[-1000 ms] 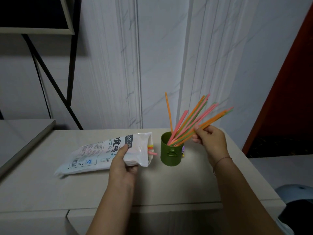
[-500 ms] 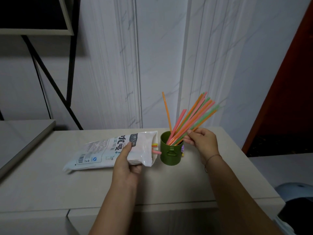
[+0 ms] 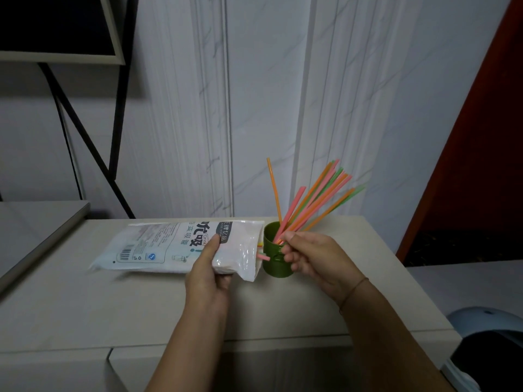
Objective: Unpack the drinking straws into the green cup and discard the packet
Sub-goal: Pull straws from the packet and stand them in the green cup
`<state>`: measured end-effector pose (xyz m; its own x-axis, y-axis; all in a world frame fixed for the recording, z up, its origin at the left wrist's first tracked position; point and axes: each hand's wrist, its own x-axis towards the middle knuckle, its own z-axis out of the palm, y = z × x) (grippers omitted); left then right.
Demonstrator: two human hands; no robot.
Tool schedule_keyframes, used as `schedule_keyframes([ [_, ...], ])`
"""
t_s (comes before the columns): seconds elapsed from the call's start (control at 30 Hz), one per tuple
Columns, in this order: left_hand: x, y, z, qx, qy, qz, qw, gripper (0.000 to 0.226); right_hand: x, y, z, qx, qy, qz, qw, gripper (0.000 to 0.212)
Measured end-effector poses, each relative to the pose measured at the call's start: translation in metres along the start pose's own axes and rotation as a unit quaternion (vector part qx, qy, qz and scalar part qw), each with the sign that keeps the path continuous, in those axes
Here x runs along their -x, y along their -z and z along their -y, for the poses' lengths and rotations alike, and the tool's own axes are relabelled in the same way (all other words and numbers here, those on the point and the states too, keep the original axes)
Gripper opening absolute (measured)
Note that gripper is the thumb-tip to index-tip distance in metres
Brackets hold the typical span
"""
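The green cup [image 3: 276,268] stands on the beige table [image 3: 113,306] with several orange, pink and green straws [image 3: 317,199] fanned in it, leaning right. The white printed packet [image 3: 169,244] lies on its side left of the cup, its open mouth touching the cup. Pink and yellow straw ends [image 3: 263,257] poke out of the mouth. My left hand [image 3: 208,270] grips the packet near its open end. My right hand [image 3: 317,258] is at the cup's front, fingers loosely curled, fingertips by the rim and the straws' bases. Its thumb is hidden.
A marbled white wall runs right behind the table. A black metal frame [image 3: 85,137] stands at the back left above a lower grey surface [image 3: 34,227]. A red-brown door [image 3: 481,165] is at the right, and a light blue object [image 3: 481,321] sits below the table's right edge.
My right hand slid down the straw bundle from mid-length to the cup rim, and the straws now stand steeper in the cup. The packet's mouth moved right, up against the cup.
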<state>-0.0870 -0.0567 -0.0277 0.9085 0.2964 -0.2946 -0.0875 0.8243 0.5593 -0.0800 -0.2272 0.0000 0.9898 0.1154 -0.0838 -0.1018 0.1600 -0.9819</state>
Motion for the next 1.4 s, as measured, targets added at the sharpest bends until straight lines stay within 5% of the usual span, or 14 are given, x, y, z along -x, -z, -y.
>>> schedule_keyframes([
  [0.2, 0.01, -0.007, -0.001, -0.082, -0.105, -0.004, 0.991, 0.03, 0.002, -0.023, -0.008, -0.036, -0.103, 0.02, 0.994, 0.027],
  [0.43, 0.02, -0.014, -0.002, -0.163, -0.219, 0.029, 0.962, 0.054, 0.001, -0.032, -0.012, -0.074, -0.162, 0.048, 0.983, 0.028],
  [0.57, 0.011, -0.009, -0.003, -0.117, -0.18, 0.007, 0.977, 0.053, -0.003, -0.03, -0.014, -0.111, -0.103, 0.031, 0.988, 0.018],
  [0.97, -0.016, 0.011, -0.016, 0.046, 0.001, -0.048, 0.998, 0.043, -0.006, 0.002, 0.002, 0.012, 0.027, -0.033, 0.999, 0.014],
  [1.23, -0.017, 0.011, -0.008, 0.02, 0.022, -0.046, 0.998, 0.023, -0.008, -0.013, -0.003, -0.24, -0.017, 0.013, 0.971, 0.013],
  [1.4, -0.012, 0.006, 0.001, 0.014, 0.018, -0.052, 0.998, 0.025, -0.013, -0.03, -0.015, -0.251, -0.016, -0.013, 0.968, 0.024],
])
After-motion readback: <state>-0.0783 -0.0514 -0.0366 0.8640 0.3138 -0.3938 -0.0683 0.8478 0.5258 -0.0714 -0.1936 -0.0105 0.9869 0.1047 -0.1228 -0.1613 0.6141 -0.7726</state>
